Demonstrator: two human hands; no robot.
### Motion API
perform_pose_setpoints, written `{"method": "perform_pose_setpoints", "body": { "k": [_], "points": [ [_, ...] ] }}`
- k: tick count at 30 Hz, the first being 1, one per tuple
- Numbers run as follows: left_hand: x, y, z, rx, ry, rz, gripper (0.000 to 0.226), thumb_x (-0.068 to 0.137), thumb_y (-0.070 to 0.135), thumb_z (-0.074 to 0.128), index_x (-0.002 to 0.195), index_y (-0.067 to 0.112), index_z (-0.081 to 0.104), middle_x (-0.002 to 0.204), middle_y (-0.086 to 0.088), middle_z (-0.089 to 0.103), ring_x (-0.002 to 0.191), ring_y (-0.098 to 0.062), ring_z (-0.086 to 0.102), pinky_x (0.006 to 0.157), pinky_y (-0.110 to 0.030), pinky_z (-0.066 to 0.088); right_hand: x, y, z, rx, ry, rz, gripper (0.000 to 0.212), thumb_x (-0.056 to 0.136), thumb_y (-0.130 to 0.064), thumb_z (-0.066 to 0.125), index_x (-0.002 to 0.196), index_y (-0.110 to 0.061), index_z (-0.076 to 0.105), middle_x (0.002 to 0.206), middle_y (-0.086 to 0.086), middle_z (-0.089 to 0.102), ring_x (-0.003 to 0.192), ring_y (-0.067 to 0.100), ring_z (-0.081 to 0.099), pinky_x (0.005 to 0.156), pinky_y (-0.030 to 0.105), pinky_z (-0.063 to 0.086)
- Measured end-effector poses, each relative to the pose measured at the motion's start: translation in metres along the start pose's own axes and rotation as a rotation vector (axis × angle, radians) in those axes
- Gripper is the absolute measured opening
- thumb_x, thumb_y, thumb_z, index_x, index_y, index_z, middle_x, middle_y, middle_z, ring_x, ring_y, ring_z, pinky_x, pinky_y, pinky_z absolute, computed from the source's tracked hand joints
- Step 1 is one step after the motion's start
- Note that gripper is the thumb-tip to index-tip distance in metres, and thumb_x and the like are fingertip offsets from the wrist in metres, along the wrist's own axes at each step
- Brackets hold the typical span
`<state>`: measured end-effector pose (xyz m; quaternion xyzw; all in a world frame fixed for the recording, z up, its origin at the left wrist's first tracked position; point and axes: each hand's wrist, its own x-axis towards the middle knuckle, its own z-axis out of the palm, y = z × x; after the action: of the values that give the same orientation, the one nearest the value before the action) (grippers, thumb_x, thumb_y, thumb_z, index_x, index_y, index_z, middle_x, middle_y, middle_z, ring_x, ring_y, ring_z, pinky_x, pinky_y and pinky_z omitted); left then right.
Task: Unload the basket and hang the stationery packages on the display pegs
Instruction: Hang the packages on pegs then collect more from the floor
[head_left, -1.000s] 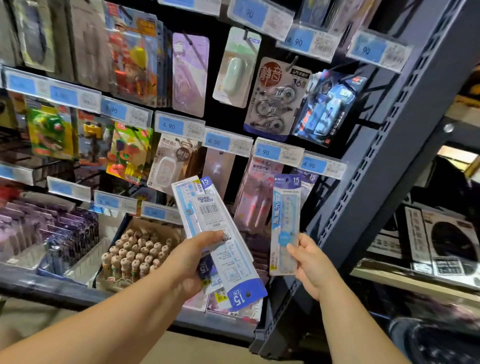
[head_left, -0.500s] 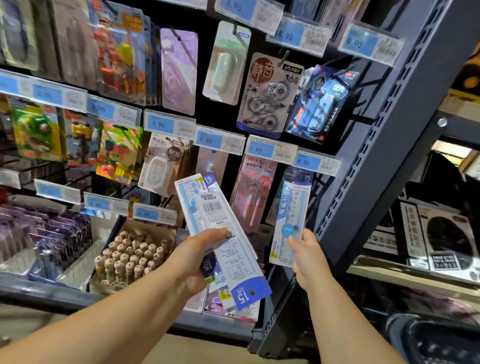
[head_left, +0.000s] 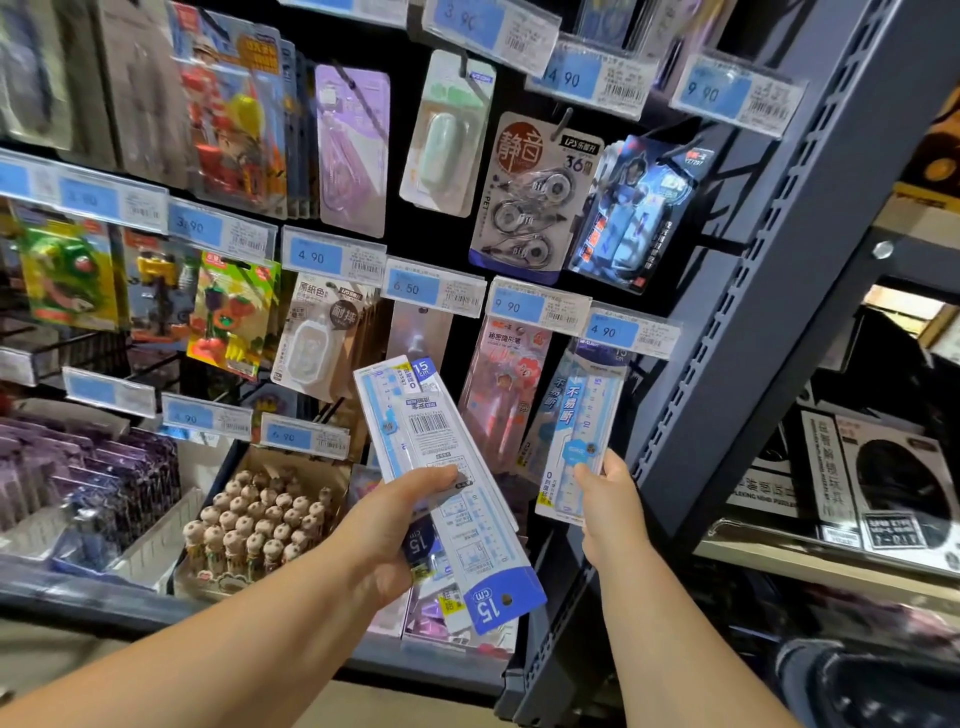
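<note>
The left hand (head_left: 395, 525) grips a fanned stack of ruler packages (head_left: 441, 441) at about mid-length. Its thumb is pressed across the printed backs and its fingers are curled out of sight behind. The stack lies on a slant. Its upper end reaches up and left above the thumb, toward the middle of the display. Its lower end drops down and right below the hand, ending in a blue header marked "15 cm" with a punched hole. At least three packages are in the fan, their ends splayed apart.

To the right, the right hand (head_left: 608, 499) pinches a single ruler package (head_left: 576, 441) by its lower right edge, thumb on the front and fingers behind. The package stands nearly upright above the hand with its printed front facing out. Its top is tucked up behind the 4.90 price tag (head_left: 631, 332), at the far right of the peg wall and just beside the slotted grey upright (head_left: 753, 312). The tag hides the peg, so I cannot tell whether the package's hole is on it.

A pink pen package (head_left: 501, 395) hangs just left of the single ruler package. On the shelf to the lower left sits a cardboard box of brown-topped pens (head_left: 260, 519).
</note>
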<state>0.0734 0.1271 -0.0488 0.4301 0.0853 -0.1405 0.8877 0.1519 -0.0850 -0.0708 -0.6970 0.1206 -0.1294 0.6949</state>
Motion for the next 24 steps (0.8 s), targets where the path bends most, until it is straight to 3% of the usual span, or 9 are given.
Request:
{"method": "perform_pose_setpoints", "body": {
  "k": [8,14,18,21,23,24],
  "points": [
    [-0.001,0.004,0.000,0.002,-0.008,0.016,0.024,0.089,0.009,0.063,0.114,0.006,0.062,0.095,-0.021,0.074,0.076,-0.034,0.074,0.057,-0.042,0.060,0.000,0.006,0.006,0.032,0.034,0.019,0.031,0.101,-0.008,0.046,0.126,-0.025,0.054,0.121,0.003,0.064,0.107,0.024,0.063,0.088,0.046,0.055],
    [0.001,0.001,0.003,0.001,-0.009,0.017,0.026,0.089,0.009,0.064,0.115,0.007,0.063,0.100,-0.022,0.073,0.081,-0.035,0.074,0.058,-0.043,0.060,0.000,0.005,0.019,0.048,0.107,0.013,0.029,0.101,-0.010,0.047,0.125,-0.021,0.057,0.112,0.002,0.065,0.098,0.021,0.064,0.063,0.028,0.051],
    [0.002,0.001,0.004,0.007,-0.022,0.029,0.026,0.089,0.008,0.063,0.115,0.007,0.062,0.099,-0.022,0.073,0.082,-0.036,0.074,0.057,-0.044,0.060,0.010,0.007,0.018,-0.256,0.169,-0.022,0.025,0.099,-0.014,0.048,0.119,-0.017,0.063,0.111,0.005,0.068,0.092,0.024,0.063,0.061,0.027,0.048],
    [0.002,0.004,0.004,0.012,-0.031,0.042,0.021,0.090,0.009,0.062,0.111,0.008,0.063,0.094,-0.021,0.074,0.074,-0.033,0.074,0.052,-0.042,0.059,0.008,0.003,0.020,-0.581,0.101,-0.020,0.035,0.097,-0.016,0.039,0.123,-0.018,0.063,0.116,0.004,0.063,0.094,0.027,0.058,0.076,0.032,0.047],
    [0.003,0.006,0.002,0.016,-0.023,0.050,0.020,0.090,0.010,0.063,0.110,0.007,0.064,0.093,-0.021,0.074,0.073,-0.033,0.074,0.053,-0.041,0.060,-0.004,-0.010,0.021,-0.672,0.102,-0.060,0.037,0.098,-0.022,0.043,0.134,-0.020,0.056,0.126,0.002,0.053,0.104,0.026,0.055,0.084,0.032,0.041],
    [0.004,0.007,0.002,0.014,-0.020,0.054,0.020,0.090,0.010,0.063,0.110,0.006,0.064,0.093,-0.021,0.074,0.073,-0.032,0.074,0.053,-0.041,0.060,-0.013,-0.018,0.021,-0.665,0.076,-0.123,0.032,0.098,-0.027,0.048,0.128,-0.024,0.058,0.127,-0.001,0.053,0.107,0.023,0.056,0.087,0.032,0.043]
  ]
}}
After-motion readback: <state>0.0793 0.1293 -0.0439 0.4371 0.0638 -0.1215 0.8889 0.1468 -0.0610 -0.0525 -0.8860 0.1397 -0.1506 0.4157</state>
